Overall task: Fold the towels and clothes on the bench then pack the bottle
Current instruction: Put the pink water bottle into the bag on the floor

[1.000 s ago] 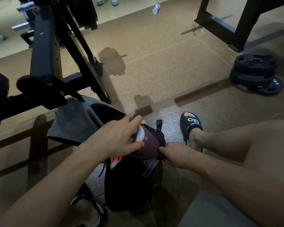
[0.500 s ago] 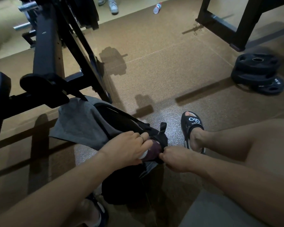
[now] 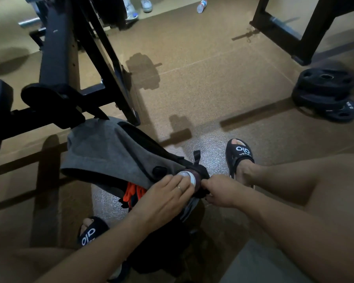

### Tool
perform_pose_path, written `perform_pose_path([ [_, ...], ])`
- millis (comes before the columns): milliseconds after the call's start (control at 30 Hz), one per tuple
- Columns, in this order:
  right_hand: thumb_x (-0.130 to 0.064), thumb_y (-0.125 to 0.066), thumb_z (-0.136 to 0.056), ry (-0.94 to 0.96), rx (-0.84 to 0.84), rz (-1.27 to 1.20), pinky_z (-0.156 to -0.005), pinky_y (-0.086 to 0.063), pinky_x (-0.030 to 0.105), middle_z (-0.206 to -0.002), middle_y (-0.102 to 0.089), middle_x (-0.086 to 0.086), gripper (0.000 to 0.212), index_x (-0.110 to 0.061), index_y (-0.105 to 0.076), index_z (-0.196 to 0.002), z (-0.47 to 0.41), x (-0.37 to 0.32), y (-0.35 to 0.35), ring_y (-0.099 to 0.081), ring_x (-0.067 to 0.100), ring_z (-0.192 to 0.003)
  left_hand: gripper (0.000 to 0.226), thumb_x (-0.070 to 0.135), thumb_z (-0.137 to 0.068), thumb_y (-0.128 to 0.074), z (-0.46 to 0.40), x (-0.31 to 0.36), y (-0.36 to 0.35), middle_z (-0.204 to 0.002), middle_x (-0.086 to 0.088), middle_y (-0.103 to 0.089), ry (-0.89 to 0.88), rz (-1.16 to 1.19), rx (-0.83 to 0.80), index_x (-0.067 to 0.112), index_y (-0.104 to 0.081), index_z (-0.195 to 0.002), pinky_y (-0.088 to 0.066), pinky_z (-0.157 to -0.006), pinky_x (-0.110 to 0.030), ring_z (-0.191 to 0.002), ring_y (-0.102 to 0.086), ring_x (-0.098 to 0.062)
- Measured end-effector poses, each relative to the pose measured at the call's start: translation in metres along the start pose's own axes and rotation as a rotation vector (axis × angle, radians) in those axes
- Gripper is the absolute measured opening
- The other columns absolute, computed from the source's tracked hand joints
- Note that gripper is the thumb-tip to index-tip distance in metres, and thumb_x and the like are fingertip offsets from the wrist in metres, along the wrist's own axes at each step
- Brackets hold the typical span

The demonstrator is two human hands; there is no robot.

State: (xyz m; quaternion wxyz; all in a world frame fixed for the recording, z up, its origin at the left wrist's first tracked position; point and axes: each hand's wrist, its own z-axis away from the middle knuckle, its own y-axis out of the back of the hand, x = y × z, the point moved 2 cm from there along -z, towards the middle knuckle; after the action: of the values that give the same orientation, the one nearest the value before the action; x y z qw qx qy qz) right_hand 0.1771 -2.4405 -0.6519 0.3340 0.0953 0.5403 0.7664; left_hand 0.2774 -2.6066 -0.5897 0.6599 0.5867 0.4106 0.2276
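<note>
A dark maroon bottle with a white lid [image 3: 187,177] sits almost fully inside a side pocket of the black bag [image 3: 168,242] on the floor between my feet; only its top shows. My left hand [image 3: 164,201] rests on the lid with its fingers laid flat over it. My right hand [image 3: 218,190] pinches the black pocket edge just right of the bottle. Grey cloth [image 3: 110,154] drapes over the bag's open top, and an orange and black garment [image 3: 133,194] pokes out below it.
A black bench frame [image 3: 57,64] stands to the left and behind the bag. Stacked weight plates [image 3: 325,92] lie on the floor at right. Another black frame [image 3: 294,33] is at back right. A plastic bottle [image 3: 201,6] lies far back, near someone's shoes [image 3: 138,7].
The bottle has gone down into the bag's pocket: a second ago my left hand gripped its body above the bag, now only the lid shows under my fingers. My right hand stayed on the pocket edge.
</note>
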Motion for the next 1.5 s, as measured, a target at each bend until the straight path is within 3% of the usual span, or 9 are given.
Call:
perform_pose_path([
  [100, -0.026, -0.059, -0.088, -0.041, 0.019, -0.053, -0.074, -0.047, 0.037, -0.105, -0.067, 0.016, 0.028, -0.010, -0.059, -0.111, -0.006, 0.004, 0.002, -0.063, 0.036, -0.099, 0.024, 0.026, -0.086, -0.061, 0.040, 0.013, -0.012, -0.101, -0.003, -0.057, -0.015, 0.160, -0.105, 0.018, -0.055, -0.108, -0.050, -0.073, -0.037, -0.086, -0.057, -0.022],
  [233, -0.028, -0.060, -0.089, -0.058, 0.016, -0.082, -0.070, -0.044, 0.034, -0.105, -0.066, 0.015, 0.028, -0.011, -0.059, -0.110, -0.011, 0.001, 0.001, -0.064, 0.035, -0.098, 0.033, 0.046, -0.094, -0.053, 0.053, 0.019, -0.042, -0.109, 0.000, -0.058, 0.574, 0.579, -0.510, 0.022, -0.047, -0.115, -0.052, -0.078, -0.038, -0.098, -0.063, -0.024],
  [333, -0.031, -0.061, -0.090, -0.063, 0.012, -0.098, -0.075, -0.048, 0.036, -0.108, -0.066, 0.014, 0.031, -0.011, -0.058, -0.113, -0.014, 0.001, 0.001, -0.064, 0.034, -0.099, 0.045, 0.055, -0.092, -0.058, 0.038, 0.026, -0.060, -0.117, -0.002, -0.058, 0.923, 0.837, -0.458, 0.022, -0.046, -0.120, -0.047, -0.082, -0.032, -0.110, -0.059, -0.024],
  [500, -0.032, -0.060, -0.091, -0.084, -0.007, -0.106, -0.070, -0.043, 0.034, -0.108, -0.064, 0.013, 0.031, -0.012, -0.054, -0.114, -0.019, 0.003, 0.002, -0.062, 0.031, -0.099, 0.044, 0.055, -0.093, -0.058, 0.016, 0.028, -0.072, -0.114, -0.001, -0.064, 1.169, 0.767, -0.394, 0.021, -0.049, -0.119, -0.047, -0.080, -0.032, -0.106, -0.063, -0.024],
  [933, -0.022, -0.059, -0.091, -0.195, -0.069, -0.100, -0.073, -0.043, 0.037, -0.117, -0.061, 0.015, 0.033, -0.010, -0.043, -0.118, -0.031, 0.001, 0.003, -0.061, 0.035, -0.107, 0.028, 0.024, -0.103, -0.042, 0.018, 0.024, -0.080, -0.125, 0.001, -0.063, 0.983, 0.491, -0.407, 0.021, -0.052, -0.129, -0.044, -0.094, -0.023, -0.115, -0.062, -0.015],
  [1133, -0.025, -0.058, -0.094, -0.336, -0.153, -0.277, -0.097, -0.044, 0.042, -0.143, -0.042, 0.018, 0.073, -0.007, -0.018, -0.152, -0.029, -0.026, -0.002, -0.050, 0.038, -0.127, 0.031, 0.020, -0.095, -0.047, 0.004, -0.001, -0.071, -0.128, -0.002, -0.065, 0.963, 0.753, -0.437, 0.024, -0.062, -0.122, -0.044, -0.103, -0.034, -0.124, -0.058, -0.023],
  [1300, -0.019, -0.051, -0.092, -0.287, -0.163, -0.714, -0.089, -0.045, 0.029, -0.121, -0.066, 0.015, 0.027, -0.009, -0.062, -0.114, -0.027, -0.058, 0.005, -0.061, 0.030, -0.116, 0.043, 0.044, -0.087, -0.040, -0.007, -0.010, -0.048, -0.120, -0.011, -0.067, 0.971, 0.929, -0.498, 0.015, -0.064, -0.107, -0.050, -0.097, -0.041, -0.115, -0.063, -0.029],
  [1400, -0.021, -0.051, -0.089, -0.414, -0.080, -0.975, -0.068, -0.044, 0.020, -0.091, -0.067, 0.004, 0.018, -0.014, -0.066, -0.084, -0.046, -0.057, -0.007, -0.062, 0.019, -0.089, 0.033, 0.039, -0.095, -0.054, -0.003, -0.012, -0.040, -0.110, -0.014, -0.070, 0.960, 0.977, -0.537, 0.008, -0.067, -0.100, -0.053, -0.088, -0.038, -0.107, -0.066, -0.031],
  [1500, -0.006, -0.052, -0.085, -0.459, -0.132, -1.171, -0.065, -0.039, 0.026, -0.069, -0.058, -0.004, 0.023, -0.017, -0.059, -0.067, -0.053, -0.067, -0.013, -0.053, 0.014, -0.071, 0.018, 0.026, -0.087, -0.063, 0.009, -0.012, -0.034, -0.104, -0.009, -0.071, 1.003, 0.960, -0.526, 0.012, -0.067, -0.096, -0.052, -0.079, -0.033, -0.103, -0.066, -0.027],
])
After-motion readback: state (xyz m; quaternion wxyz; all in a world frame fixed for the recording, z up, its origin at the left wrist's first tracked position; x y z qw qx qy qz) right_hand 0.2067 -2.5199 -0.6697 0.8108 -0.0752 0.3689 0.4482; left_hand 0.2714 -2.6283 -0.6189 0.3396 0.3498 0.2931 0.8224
